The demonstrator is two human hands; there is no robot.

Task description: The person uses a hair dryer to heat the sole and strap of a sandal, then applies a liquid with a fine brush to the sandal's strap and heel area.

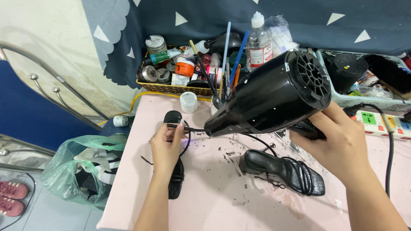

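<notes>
While the right hand (338, 137) wraps around the handle of a black hair dryer (274, 96), its fingers closed on the ribbed grip, the dryer's tapered nozzle points left at a thin black strap (185, 127). That strap is pinched between the fingertips of the left hand (166, 147), which is curled narrow around it above a black sandal (175, 179) lying lengthwise on the table. The dryer's body is smooth matte plastic, cylindrical, with a round grilled intake of radiating slots turned toward the camera.

To the right, nearer the middle of the pale pink table (205, 201), a second black strappy sandal (284, 171) lies flat; it has a glossy sole, a square toe and several fine parallel straps. Small black scraps and flecks are scattered over the tabletop between the two shoes.

At the far edge stands a woven basket (171, 87) crammed with tins, tubes, small jars and brushes, with a small white-lidded jar (188, 102) just in front of it. A clear plastic bottle (259, 40) with a white cap rises behind the dryer. On the far right sit a pale green plastic tray (364, 100) and a white power strip (381, 122), from which a black cord runs down. A translucent green plastic bag (79, 169) hangs crumpled off the table's left side.
</notes>
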